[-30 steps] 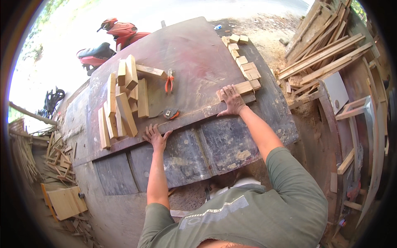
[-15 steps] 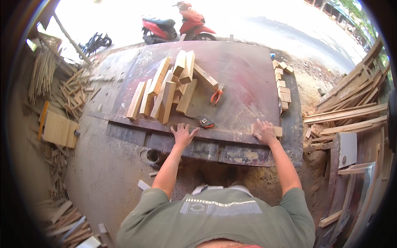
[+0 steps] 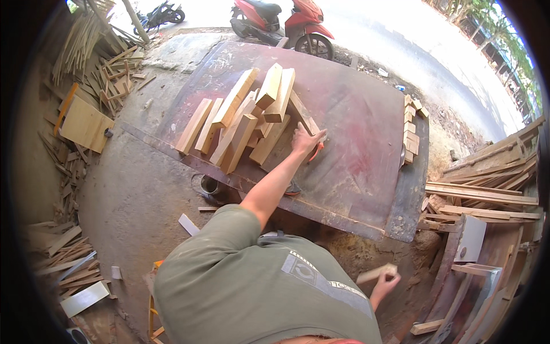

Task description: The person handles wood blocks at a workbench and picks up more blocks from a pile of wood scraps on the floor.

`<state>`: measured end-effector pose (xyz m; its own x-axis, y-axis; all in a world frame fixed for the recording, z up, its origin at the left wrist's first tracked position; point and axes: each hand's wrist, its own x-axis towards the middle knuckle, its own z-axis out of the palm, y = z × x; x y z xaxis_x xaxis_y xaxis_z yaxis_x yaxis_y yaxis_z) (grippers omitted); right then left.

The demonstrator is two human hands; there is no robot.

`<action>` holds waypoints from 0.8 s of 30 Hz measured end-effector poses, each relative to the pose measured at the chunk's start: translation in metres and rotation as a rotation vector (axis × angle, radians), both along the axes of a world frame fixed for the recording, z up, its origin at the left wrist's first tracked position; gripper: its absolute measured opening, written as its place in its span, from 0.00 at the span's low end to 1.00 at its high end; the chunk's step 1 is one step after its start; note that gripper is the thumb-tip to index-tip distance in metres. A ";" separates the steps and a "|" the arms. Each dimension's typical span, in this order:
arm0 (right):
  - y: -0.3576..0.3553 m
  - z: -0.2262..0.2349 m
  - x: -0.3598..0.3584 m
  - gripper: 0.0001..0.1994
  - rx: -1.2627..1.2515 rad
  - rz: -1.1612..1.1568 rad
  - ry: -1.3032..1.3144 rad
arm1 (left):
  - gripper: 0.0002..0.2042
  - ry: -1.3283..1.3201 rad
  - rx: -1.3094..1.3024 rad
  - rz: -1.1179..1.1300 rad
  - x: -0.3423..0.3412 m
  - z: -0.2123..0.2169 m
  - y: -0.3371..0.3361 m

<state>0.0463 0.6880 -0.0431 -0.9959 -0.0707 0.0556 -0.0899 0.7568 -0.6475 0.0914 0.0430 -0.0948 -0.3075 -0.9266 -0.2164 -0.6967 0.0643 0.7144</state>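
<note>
One left hand (image 3: 306,139) stretched out at pliers (image 3: 317,151) (gripping? can't tell), right hand (image 3: 386,284) low, clutching wood block (image 3: 372,274); round open container (image 3: 217,195) left of both.

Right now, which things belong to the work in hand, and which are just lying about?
Work in hand: left hand at pliers; right hand holding wood piece; block stack; table.

Lying about: red scooter; planks at right; scrap at left.

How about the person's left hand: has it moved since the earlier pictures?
Yes: the left hand has moved forward from the near edge of the table to the orange-handled pliers.
</note>
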 end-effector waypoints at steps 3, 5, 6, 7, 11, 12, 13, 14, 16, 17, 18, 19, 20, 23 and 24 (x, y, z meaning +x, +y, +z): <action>0.102 -0.059 0.069 0.17 0.495 -0.050 -0.101 | 0.66 -0.062 0.097 0.097 -0.038 0.002 -0.010; 0.132 -0.085 0.102 0.18 0.597 -0.074 -0.356 | 0.58 0.039 0.120 0.134 -0.037 -0.020 -0.026; 0.143 -0.095 0.115 0.19 0.637 -0.079 -0.450 | 0.54 0.088 0.136 0.152 -0.033 -0.030 -0.030; 0.148 -0.101 0.131 0.19 0.655 -0.085 -0.527 | 0.50 0.169 0.156 0.159 -0.029 -0.030 -0.029; 0.143 -0.116 0.127 0.22 0.577 0.031 -0.537 | 0.28 0.668 0.503 0.138 0.008 -0.008 -0.025; 0.133 -0.118 0.130 0.22 0.524 0.046 -0.509 | 0.27 0.829 0.774 0.099 0.020 0.034 -0.008; 0.121 -0.119 0.118 0.23 0.482 0.075 -0.485 | 0.26 0.976 0.960 0.005 0.048 0.062 0.000; 0.059 -0.084 0.094 0.27 0.430 0.116 -0.485 | 0.26 1.118 1.137 -0.077 0.080 0.085 0.012; -0.049 -0.015 0.052 0.29 0.286 0.288 -0.350 | 0.27 1.055 1.236 0.068 0.118 0.121 0.054; -0.098 0.016 0.035 0.27 0.193 0.449 -0.180 | 0.27 0.995 1.276 -0.035 0.138 0.116 0.068; -0.140 0.040 0.017 0.28 0.139 0.618 0.023 | 0.27 0.928 1.317 -0.147 0.154 0.114 0.081; -0.175 0.060 0.006 0.30 0.114 0.718 0.116 | 0.27 0.879 1.323 -0.225 0.158 0.119 0.093; -0.218 0.102 0.003 0.31 0.073 0.829 0.242 | 0.31 0.818 1.389 -0.315 0.163 0.107 0.095; -0.301 0.156 -0.001 0.42 0.069 1.274 0.424 | 0.30 0.671 1.458 -0.413 0.160 0.134 0.127; -0.316 0.152 -0.001 0.43 0.101 1.401 0.406 | 0.30 0.588 1.443 -0.429 0.159 0.146 0.137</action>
<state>0.0452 0.3716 0.1089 -0.0272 -0.9689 0.2461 -0.9349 -0.0625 -0.3494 0.2504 0.1801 0.0509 -0.8274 0.1056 -0.5515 -0.4275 -0.7553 0.4967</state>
